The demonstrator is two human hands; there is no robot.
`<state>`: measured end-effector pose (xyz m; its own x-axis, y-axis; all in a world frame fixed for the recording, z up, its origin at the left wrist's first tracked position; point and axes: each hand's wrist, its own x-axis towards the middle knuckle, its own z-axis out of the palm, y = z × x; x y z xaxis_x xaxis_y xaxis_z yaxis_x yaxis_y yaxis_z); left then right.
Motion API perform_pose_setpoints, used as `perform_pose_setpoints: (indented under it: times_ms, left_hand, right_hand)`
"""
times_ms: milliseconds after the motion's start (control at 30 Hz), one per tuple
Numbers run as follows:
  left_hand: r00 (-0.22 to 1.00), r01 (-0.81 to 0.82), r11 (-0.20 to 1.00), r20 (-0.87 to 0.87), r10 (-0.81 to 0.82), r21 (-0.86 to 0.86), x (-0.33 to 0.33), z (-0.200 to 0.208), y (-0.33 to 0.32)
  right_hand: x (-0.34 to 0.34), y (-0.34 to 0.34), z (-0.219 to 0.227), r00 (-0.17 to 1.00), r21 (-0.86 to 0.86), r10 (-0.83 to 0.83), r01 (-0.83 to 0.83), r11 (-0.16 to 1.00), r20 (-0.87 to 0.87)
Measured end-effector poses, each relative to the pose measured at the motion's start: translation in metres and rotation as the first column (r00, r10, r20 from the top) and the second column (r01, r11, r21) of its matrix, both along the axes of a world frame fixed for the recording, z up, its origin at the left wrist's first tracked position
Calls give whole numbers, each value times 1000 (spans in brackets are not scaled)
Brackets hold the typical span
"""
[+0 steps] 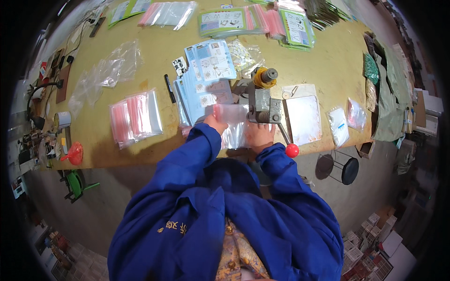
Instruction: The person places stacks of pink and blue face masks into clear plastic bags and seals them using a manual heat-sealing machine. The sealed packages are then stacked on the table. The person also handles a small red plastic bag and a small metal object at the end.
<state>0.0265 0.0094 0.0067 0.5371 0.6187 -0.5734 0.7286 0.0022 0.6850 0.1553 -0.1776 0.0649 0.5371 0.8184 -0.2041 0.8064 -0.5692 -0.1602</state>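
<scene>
My left hand point(215, 123) and my right hand point(259, 135) both grip a clear plastic bag with a red zip strip point(233, 122) at the near edge of the tan table point(154, 61). The bag's top sits against a grey metal hand press point(262, 104) with a yellow-collared shaft and a lever ending in a red ball knob point(292, 150). Just behind the bag lies a stack of light blue printed sheets point(207, 77). Blue sleeves cover both forearms.
A pile of red-strip zip bags point(135, 117) lies to the left, loose clear bags point(105, 70) farther left. A clear tray point(303, 117) and small filled bags point(347, 119) lie to the right. Green-edged packets point(262, 21) line the far edge. A black stool point(342, 169) stands below right.
</scene>
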Motion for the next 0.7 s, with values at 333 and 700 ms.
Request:
perform_pose_setpoints:
  times_ms: [333,700]
  left_hand:
    - [995,-95,988,-11,94,-124,-45,27,-31]
    - [880,391,830,426,-210,-398,-88,203,-8]
  right_hand:
    - [9,-70,-40,784,394,-434,606,691,-444]
    - [-112,-56,16,-327,-320,-66,831,455,-943]
